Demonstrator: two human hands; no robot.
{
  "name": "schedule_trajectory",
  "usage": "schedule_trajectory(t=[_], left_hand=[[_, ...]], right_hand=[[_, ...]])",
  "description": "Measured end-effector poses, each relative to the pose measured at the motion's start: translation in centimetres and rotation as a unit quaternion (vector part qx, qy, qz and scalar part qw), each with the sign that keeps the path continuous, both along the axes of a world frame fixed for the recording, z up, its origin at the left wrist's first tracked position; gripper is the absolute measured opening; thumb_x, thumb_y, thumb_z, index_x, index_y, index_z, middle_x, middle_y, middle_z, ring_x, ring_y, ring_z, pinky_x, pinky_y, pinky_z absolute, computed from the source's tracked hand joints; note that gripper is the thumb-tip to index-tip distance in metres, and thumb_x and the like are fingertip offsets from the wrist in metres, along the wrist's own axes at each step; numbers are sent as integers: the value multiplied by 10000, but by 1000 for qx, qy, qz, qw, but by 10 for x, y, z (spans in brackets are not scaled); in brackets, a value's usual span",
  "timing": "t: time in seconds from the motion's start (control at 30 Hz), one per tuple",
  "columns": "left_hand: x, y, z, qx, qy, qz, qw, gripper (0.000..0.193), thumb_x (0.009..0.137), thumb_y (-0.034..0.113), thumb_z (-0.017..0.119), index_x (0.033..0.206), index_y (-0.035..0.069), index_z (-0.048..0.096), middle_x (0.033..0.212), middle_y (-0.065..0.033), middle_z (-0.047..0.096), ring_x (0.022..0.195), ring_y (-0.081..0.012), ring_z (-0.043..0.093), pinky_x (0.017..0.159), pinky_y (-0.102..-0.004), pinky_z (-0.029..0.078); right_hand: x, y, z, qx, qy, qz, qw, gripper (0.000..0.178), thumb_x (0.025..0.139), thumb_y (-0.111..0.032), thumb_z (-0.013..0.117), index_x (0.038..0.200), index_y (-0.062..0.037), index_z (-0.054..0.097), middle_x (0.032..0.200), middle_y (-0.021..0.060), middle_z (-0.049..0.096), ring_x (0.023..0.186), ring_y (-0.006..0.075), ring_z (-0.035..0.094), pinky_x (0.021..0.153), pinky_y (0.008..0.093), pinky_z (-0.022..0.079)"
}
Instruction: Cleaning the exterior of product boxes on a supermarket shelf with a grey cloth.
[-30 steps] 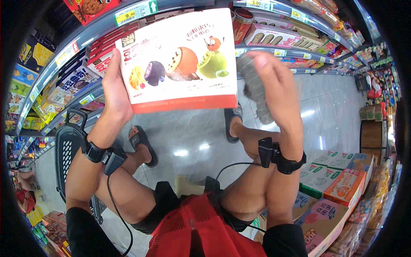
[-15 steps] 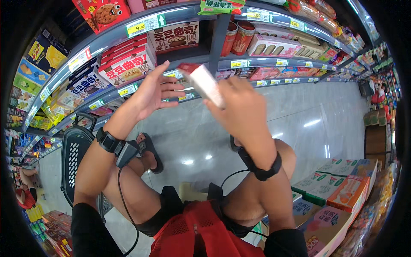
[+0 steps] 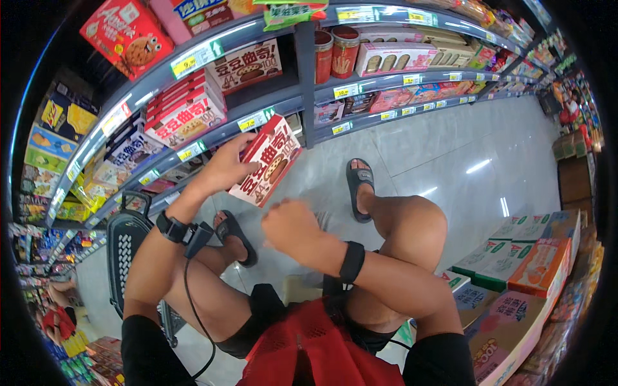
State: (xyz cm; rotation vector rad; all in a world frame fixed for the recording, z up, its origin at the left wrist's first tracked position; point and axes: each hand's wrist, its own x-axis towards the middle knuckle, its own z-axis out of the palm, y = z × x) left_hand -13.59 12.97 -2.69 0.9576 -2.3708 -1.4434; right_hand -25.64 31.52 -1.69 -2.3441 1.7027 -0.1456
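My left hand [image 3: 233,161] grips a white and red cookie box [image 3: 275,157] by its left side, thumb across its printed front. The box is tilted in front of the lower shelf edge. Just below its lower corner is my right hand [image 3: 293,226], slightly blurred and apart from the box. Its fingers are curled under, so the palm and anything in it are hidden. Similar cookie boxes [image 3: 187,112] stand in a row on the shelf beyond my left hand, and another cookie box [image 3: 248,64] stands farther back, beside a gap.
Shelves with price labels [image 3: 257,120] curve across the far side. Red cans [image 3: 345,51] and pink boxes [image 3: 394,59] stand right of the upright. A dark basket [image 3: 125,251] is by my left leg. Open cartons of boxes [image 3: 496,321] lie at the right.
The cookie box has passed from my right hand to my left and now shows its front. My right hand has moved down and left, its fingers curled. The view has shifted.
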Motion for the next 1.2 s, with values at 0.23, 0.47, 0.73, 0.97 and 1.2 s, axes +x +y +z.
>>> schedule_trajectory(t=[0.23, 0.47, 0.73, 0.97, 1.2], left_hand=[[-18, -17, 36, -316, -46, -23, 947, 590, 822, 78, 657, 1369, -42, 470, 1234, -251, 562, 1176, -371, 563, 1032, -395, 427], [-92, -85, 76, -386, -107, -55, 915, 602, 814, 48, 607, 1388, -24, 442, 1317, -276, 555, 1245, -403, 530, 1067, -419, 408], [-103, -164, 48, -464, -184, -50, 865, 641, 815, 70, 590, 1431, 54, 414, 1415, -270, 473, 1335, -401, 438, 1126, -424, 353], [-88, -193, 26, -545, -221, -6, 809, 669, 824, 55, 564, 1461, 179, 401, 1469, -198, 448, 1346, -386, 434, 1126, -454, 358], [-98, -180, 31, -595, -244, 36, 765, 652, 807, -15, 514, 1425, 185, 459, 1432, -185, 494, 1297, -404, 479, 1061, -493, 427]], right_hand=[[43, 24, -18, 196, 51, 119, 972, 205, 791, -204, 745, 978, -126, 772, 990, 49, 743, 932, 222, 718, 712, 365, 558], [50, 10, -16, 206, 50, 103, 972, 385, 752, -214, 793, 1120, -115, 739, 1117, 19, 714, 998, 274, 690, 730, 445, 550], [55, -15, -22, 237, 69, 85, 965, 852, 745, -231, 807, 1484, -57, 420, 1542, 42, 425, 1137, 206, 638, 673, 422, 533], [46, -12, -10, 265, 68, 72, 959, 794, 716, -256, 830, 1419, -59, 518, 1511, 73, 465, 1180, 215, 615, 702, 413, 531], [29, -6, 12, 237, 25, 66, 969, 388, 743, -227, 798, 1122, -158, 745, 1173, 23, 700, 1123, 251, 647, 696, 408, 536]])
